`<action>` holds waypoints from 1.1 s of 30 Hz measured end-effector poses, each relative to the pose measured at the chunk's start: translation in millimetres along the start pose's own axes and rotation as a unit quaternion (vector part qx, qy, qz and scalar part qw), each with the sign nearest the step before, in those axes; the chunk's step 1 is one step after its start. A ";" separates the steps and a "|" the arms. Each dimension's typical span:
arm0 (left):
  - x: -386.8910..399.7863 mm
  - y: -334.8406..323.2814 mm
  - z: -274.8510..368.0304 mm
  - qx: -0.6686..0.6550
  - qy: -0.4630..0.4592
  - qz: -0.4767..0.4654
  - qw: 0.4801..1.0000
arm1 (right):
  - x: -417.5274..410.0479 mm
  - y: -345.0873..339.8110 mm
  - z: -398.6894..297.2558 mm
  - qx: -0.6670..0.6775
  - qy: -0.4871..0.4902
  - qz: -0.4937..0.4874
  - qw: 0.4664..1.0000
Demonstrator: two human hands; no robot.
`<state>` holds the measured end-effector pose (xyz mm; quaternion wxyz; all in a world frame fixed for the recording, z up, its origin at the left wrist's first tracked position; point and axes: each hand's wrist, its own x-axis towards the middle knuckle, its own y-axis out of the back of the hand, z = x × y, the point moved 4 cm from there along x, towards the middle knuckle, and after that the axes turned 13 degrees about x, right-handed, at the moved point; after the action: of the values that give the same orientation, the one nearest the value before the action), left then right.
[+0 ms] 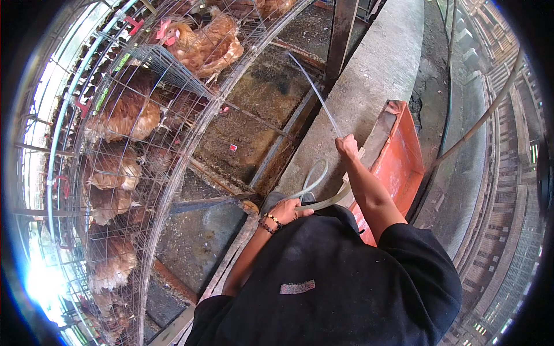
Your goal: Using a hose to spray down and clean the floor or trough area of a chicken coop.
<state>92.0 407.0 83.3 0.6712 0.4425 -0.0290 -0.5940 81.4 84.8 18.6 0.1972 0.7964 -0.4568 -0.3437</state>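
My right hand is closed in a fist, thumb side up, over the concrete walkway. A thin whitish line, which looks like a water jet, runs from the fist towards the floor under the cages. The hose end inside the fist is hidden. My left hand, with a beaded bracelet at the wrist, grips a pale translucent hose close to my waist. One loop of the hose rises beyond the left hand; another stretch passes behind my right forearm.
Brown hens stand in a wire cage along the left. Beneath it lies a dirty, partly wet floor with crossing bars. A rusty post rises ahead. To the right are an orange trough, the concrete walkway and wooden slats.
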 end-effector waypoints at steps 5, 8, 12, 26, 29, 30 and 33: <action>0.3 -4.0 -6.9 0.003 -0.008 0.012 1.000 | -2.8 -1.2 -3.8 -0.004 0.001 -0.010 1.000; 0.4 -2.8 -4.7 -0.001 -0.005 0.004 1.000 | -2.2 0.4 -5.3 -0.003 0.012 -0.001 1.000; 0.5 -3.6 -5.7 0.006 -0.006 0.008 1.000 | -1.4 -0.3 -6.5 -0.012 -0.009 -0.008 1.000; -1.0 -5.5 -7.8 0.002 -0.017 0.023 1.000 | -11.7 5.6 -9.1 -0.013 -0.017 0.005 1.000; -2.0 -1.8 -3.1 0.002 -0.015 0.023 1.000 | -8.4 5.8 -5.2 -0.015 -0.007 0.009 1.000; -2.5 -1.4 -2.9 -0.002 -0.013 0.021 1.000 | -7.5 5.2 -4.5 -0.017 -0.007 0.006 1.000; -2.4 -0.3 -2.3 -0.006 -0.009 0.017 1.000 | -4.7 4.5 -1.9 -0.018 -0.004 0.003 1.000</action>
<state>92.4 410.2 82.9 0.6835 0.4326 -0.0394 -0.5866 78.6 86.6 24.4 0.2106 0.7903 -0.4536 -0.3540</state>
